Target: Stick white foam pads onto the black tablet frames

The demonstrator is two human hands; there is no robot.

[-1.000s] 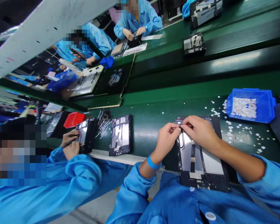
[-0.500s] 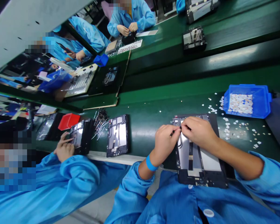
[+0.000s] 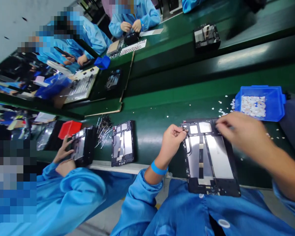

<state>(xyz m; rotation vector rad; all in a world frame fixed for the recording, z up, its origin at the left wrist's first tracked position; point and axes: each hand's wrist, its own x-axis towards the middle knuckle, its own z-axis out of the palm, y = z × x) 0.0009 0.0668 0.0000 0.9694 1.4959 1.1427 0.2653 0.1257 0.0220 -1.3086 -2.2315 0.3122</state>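
1. Green conveyor belt (image 3: 157, 121) ran across the whole view, and the tablet frame (image 3: 208, 157) lay flat on its near edge, its lower end overhanging toward the person's blue smock.
2. Half a second earlier both hands had been pinched together over the frame's upper left corner; by this moment the right hand (image 3: 238, 132) had come away and moved toward the upper right, over the frame's top right corner.
3. The left hand (image 3: 172, 139) had stayed at that left corner, thumb and forefinger closed on a small dark part (image 3: 185, 130) at the frame's edge; the part was too small to tell what it was.
4. The right hand was blurred; its fingers looked loosely curled, and whether they held anything could not be told.
5. That shift suggested the two-handed work at the corner was over, with one hand left steadying it and the other heading off in the direction of the blue tray (image 3: 260, 103) of small white pieces.
6. Loose white pieces (image 3: 223, 111) lay scattered on the belt between frame and tray.
7. Open belt lay left of the frame, up to a second frame (image 3: 123, 142) and a pile of thin dark pins (image 3: 103, 126); beyond those a co-worker's hand (image 3: 62, 152) was at another unit.
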